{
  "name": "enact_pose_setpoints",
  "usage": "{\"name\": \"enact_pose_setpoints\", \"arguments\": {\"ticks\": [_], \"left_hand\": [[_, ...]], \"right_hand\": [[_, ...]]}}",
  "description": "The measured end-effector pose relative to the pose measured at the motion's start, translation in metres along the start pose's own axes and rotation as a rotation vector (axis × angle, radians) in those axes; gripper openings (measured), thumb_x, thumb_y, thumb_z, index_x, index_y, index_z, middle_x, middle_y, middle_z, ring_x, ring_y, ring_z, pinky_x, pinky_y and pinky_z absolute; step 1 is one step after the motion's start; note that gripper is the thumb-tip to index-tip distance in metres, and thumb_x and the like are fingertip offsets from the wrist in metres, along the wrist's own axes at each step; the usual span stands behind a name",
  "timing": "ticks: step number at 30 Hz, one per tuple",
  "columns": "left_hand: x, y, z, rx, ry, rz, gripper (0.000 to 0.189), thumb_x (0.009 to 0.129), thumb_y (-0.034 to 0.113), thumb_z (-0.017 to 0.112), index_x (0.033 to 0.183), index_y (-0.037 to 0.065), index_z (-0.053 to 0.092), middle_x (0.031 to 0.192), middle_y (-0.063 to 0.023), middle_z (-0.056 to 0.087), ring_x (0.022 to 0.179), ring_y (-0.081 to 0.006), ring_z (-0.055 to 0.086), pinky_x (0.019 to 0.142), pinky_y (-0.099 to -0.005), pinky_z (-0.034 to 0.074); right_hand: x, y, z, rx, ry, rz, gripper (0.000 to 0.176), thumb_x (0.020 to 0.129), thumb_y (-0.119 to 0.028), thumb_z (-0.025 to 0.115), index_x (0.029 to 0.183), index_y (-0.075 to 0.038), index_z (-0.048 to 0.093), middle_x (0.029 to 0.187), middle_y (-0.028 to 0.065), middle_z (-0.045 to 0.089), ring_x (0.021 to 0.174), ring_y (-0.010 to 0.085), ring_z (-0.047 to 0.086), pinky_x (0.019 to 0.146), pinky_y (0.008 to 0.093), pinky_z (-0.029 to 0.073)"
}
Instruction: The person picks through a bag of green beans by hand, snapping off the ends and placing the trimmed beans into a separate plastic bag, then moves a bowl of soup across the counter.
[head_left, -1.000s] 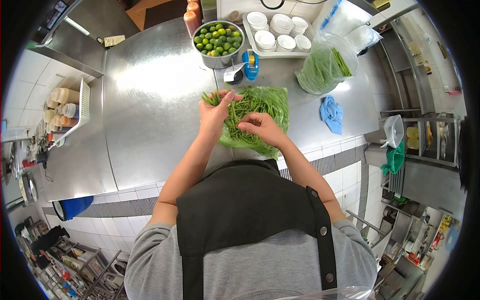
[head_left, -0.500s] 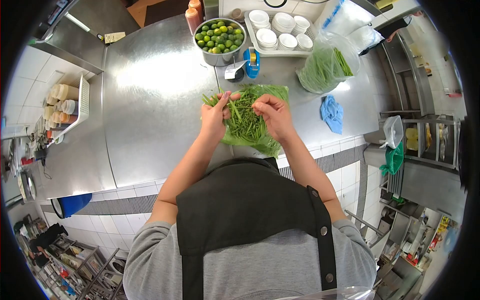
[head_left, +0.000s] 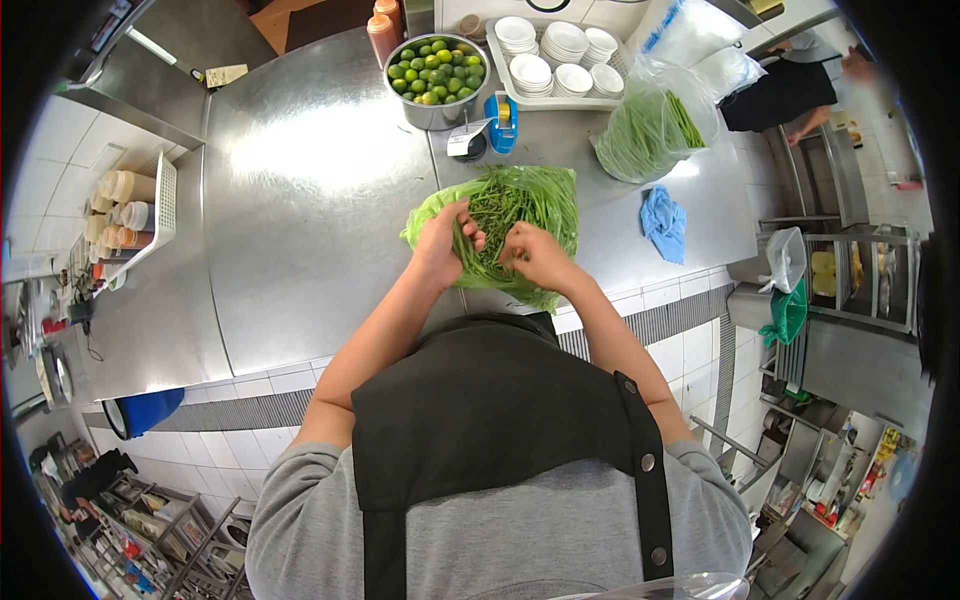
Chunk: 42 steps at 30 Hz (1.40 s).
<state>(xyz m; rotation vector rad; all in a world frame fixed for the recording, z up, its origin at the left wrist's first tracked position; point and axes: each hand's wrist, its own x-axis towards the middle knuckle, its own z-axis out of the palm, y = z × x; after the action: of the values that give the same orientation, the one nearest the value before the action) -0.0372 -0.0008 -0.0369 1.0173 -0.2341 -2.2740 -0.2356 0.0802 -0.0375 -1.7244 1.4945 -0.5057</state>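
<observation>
Thin green stalks (head_left: 515, 205), chive-like, lie in a heap on an open green-tinted plastic bag (head_left: 425, 215) on the steel counter. At the heap's left side is my left hand (head_left: 442, 245), its fingers curled round some of the stalks. My right hand (head_left: 542, 260) is closed over the lower right of the heap, fingertips bent inward. What those fingertips pinch, if anything, is too small to make out. A small gap separates the two hands.
Behind the heap are a metal pot of green limes (head_left: 437, 72), a blue tape dispenser (head_left: 502, 125) and a white basket of small dishes (head_left: 560, 100). To the right are a clear bag of green stalks (head_left: 655, 135) and a blue cloth (head_left: 663, 225). Another person (head_left: 785, 95) stands at the upper right.
Both hands have come down lower onto the heap. The stalk ends that stuck out left of my left hand no longer show. A person has come further into view at the upper right.
</observation>
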Motion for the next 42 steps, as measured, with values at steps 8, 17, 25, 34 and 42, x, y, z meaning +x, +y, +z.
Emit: {"name": "enact_pose_setpoints", "arguments": {"ticks": [8,17,25,34,42], "left_hand": [[-0.028,0.005,0.033,0.597,-0.013,0.2,0.016,0.088,0.017,0.079,0.096,0.005,0.072,0.069,0.0065,0.056,0.049,-0.0021,0.033,0.044,-0.0226,0.023],[-0.028,0.006,0.036,0.65,-0.005,0.317,0.012,0.084,0.014,0.083,0.09,0.006,0.076,0.066,0.0065,0.058,0.05,-0.001,0.038,0.045,-0.0213,0.026],[-0.023,0.0,0.027,0.711,-0.081,0.314,0.015,0.083,0.014,0.084,0.088,0.003,0.074,0.067,0.0057,0.058,0.054,-0.0013,0.044,0.047,-0.0208,0.032],[-0.023,0.022,0.023,0.313,-0.197,0.155,0.014,0.092,0.013,0.074,0.098,0.003,0.068,0.079,0.0037,0.06,0.054,-0.0014,0.04,0.046,-0.0187,0.03],[-0.019,0.04,0.017,-0.128,-0.177,0.04,0.014,0.094,0.017,0.073,0.096,0.006,0.065,0.08,0.0043,0.056,0.056,-0.0007,0.04,0.046,-0.0155,0.031]], "right_hand": [[0.011,-0.041,-0.039,0.735,0.203,0.097,0.034,0.087,0.001,0.074,0.116,-0.002,0.057,0.095,0.0053,0.07,0.083,0.0079,0.064,0.075,0.0239,0.053],[0.02,-0.041,-0.029,0.601,0.266,0.052,0.024,0.088,-0.01,0.078,0.107,-0.004,0.064,0.086,0.0008,0.068,0.073,0.0071,0.06,0.07,0.0236,0.05],[0.027,-0.036,-0.029,0.407,0.472,-0.019,0.011,0.09,-0.012,0.074,0.09,-0.003,0.068,0.08,0.0012,0.066,0.069,0.0083,0.055,0.064,0.0265,0.045],[0.024,-0.015,-0.025,-0.039,0.296,0.234,0.035,0.09,-0.03,0.073,0.075,0.002,0.065,0.075,0.0169,0.062,0.068,0.0314,0.059,0.064,0.0403,0.046],[0.001,0.007,-0.011,-0.002,-0.036,0.257,0.023,0.091,-0.021,0.072,0.087,0.001,0.07,0.073,0.0113,0.066,0.066,0.017,0.061,0.065,0.0325,0.048]]}}
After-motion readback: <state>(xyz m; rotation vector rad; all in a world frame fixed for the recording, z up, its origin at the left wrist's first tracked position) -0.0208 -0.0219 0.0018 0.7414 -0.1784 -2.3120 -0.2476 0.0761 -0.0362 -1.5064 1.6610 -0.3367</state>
